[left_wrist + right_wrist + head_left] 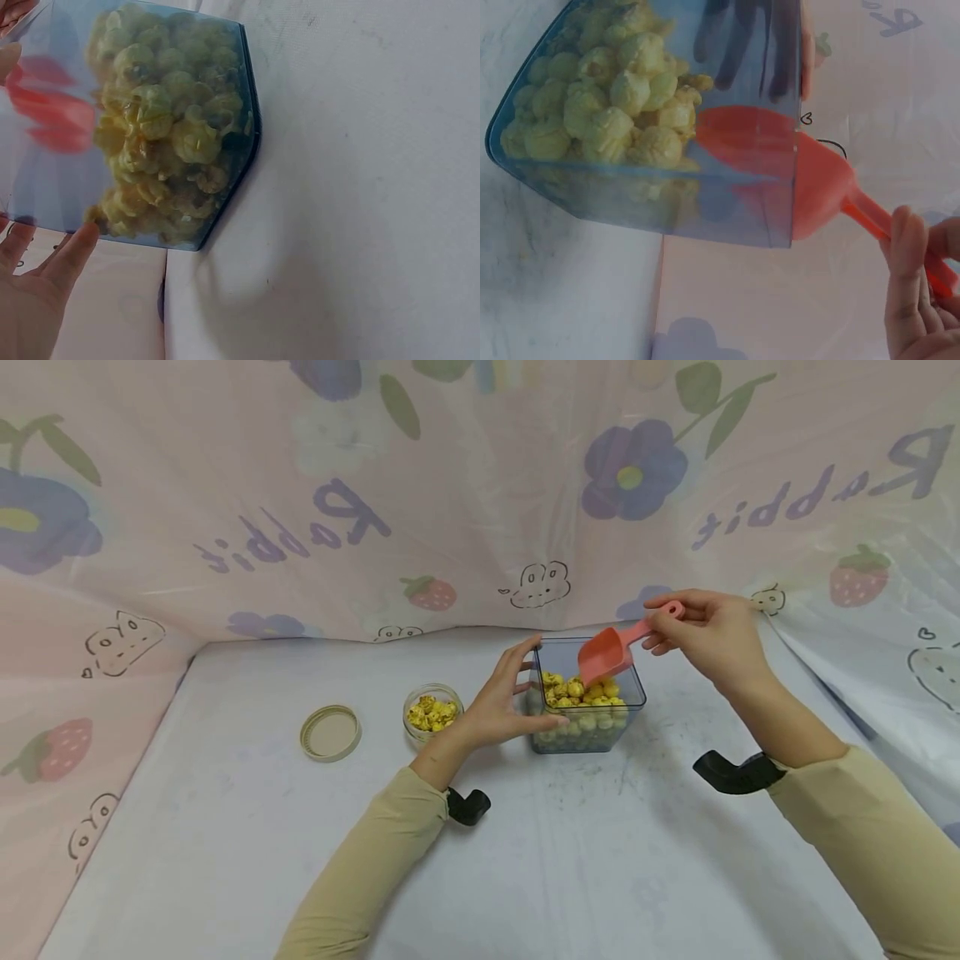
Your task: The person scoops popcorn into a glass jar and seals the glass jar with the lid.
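A clear bluish plastic container [573, 743] stands on the white table, partly filled with yellow popcorn [576, 692]. My left hand [491, 706] holds the container from its left, the thumb along the near side and the fingers spread at the far left rim. In my right hand [716, 639] the handle of a red scoop [603, 653] is pinched between thumb and fingers. The scoop's bowl tilts down inside the container, its tip at the popcorn. Through the container wall in the right wrist view, the scoop [821, 180] looks to carry no popcorn.
Left of the container, a round glass jar [408, 735] holds more popcorn, partly behind my left wrist. A round lid [330, 733] lies on the table [225, 827] farther left. Behind the table hangs a printed pink curtain [480, 510].
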`<state>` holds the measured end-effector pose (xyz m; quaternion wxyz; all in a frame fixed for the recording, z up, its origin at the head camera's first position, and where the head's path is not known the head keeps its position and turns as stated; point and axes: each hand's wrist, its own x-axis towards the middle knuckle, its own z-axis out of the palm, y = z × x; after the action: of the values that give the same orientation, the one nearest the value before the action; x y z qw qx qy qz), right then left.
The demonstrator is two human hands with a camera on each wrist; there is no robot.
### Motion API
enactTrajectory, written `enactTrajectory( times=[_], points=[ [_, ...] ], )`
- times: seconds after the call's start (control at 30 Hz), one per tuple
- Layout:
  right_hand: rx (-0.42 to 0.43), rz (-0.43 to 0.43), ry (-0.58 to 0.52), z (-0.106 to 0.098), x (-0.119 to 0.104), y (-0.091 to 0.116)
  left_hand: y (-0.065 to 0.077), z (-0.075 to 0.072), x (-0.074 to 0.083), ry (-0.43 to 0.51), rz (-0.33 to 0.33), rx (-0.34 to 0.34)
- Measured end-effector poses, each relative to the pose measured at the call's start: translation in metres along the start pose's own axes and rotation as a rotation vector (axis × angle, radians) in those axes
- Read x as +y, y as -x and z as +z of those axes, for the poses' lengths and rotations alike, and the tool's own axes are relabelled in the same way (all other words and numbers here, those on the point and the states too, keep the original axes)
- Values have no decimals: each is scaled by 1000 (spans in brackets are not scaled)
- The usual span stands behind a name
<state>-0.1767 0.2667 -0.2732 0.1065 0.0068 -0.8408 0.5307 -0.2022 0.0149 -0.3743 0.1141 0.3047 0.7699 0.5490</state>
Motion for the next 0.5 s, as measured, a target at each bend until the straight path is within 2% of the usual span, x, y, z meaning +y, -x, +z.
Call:
enactTrajectory(
  times=[0.3, 0.5],
  points=[
    [-110, -10, 126, 11, 6, 1, 0, 0, -1, -5, 6, 7],
    [-174, 34, 106, 21, 12, 2, 0, 0, -1, -3, 24, 6]
  ],
)
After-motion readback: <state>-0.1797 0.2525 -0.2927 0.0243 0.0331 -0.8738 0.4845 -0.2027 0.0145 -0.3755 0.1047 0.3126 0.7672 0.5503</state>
